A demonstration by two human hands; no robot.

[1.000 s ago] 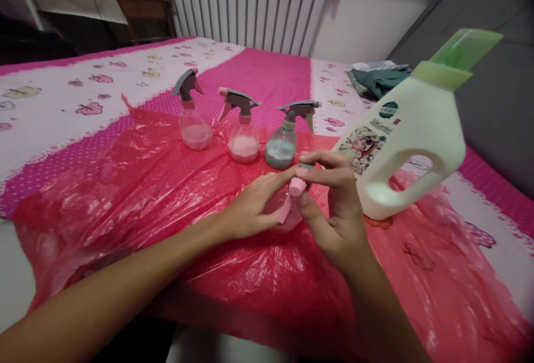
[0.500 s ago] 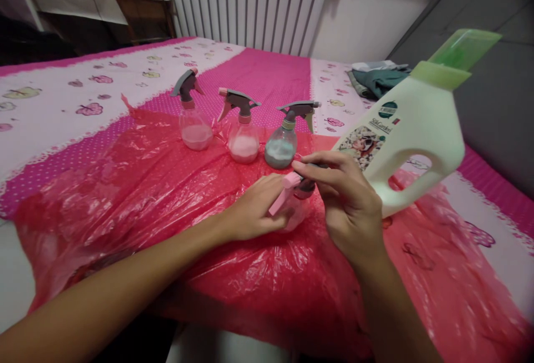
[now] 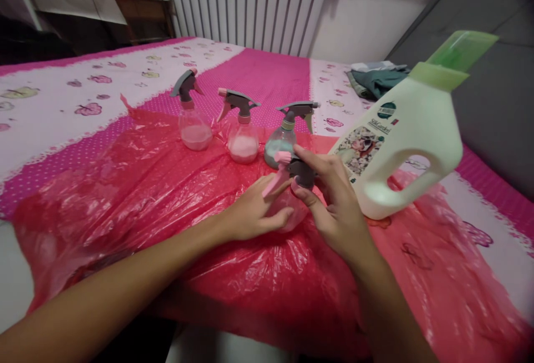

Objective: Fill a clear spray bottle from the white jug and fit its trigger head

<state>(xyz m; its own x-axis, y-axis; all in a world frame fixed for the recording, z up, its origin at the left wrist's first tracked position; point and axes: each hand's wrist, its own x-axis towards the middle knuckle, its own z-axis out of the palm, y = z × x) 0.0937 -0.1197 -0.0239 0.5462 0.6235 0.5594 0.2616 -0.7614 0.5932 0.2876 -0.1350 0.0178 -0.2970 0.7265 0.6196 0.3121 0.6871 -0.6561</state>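
Note:
A small clear spray bottle point(image 3: 292, 215) stands between my hands on the red plastic sheet point(image 3: 175, 202). My left hand point(image 3: 261, 210) is wrapped round its body from the left. With its thumb and fingers, my right hand point(image 3: 337, 202) grips the grey spray head point(image 3: 303, 174), whose pink trigger and nozzle point left. The head sits at the bottle's neck; whether it is screwed tight I cannot tell. Just behind stand a spray bottle with bluish-green liquid point(image 3: 273, 149), one with foamy pink liquid point(image 3: 243, 148) and another with pink liquid point(image 3: 196, 136).
A large pale-green detergent jug point(image 3: 434, 113) with a green cap stands tilted close to my right forearm. Beneath the sheet lies a pink and white bedspread point(image 3: 275, 79). Folded clothes point(image 3: 381, 79), a radiator point(image 3: 246, 7) and a grey headboard point(image 3: 492, 74) are farther off.
My right hand has shifted its grip on the spray head, the thumb now lower by the collar. The pink nozzle has turned and sits slightly higher and left. My left hand stays on the bottle.

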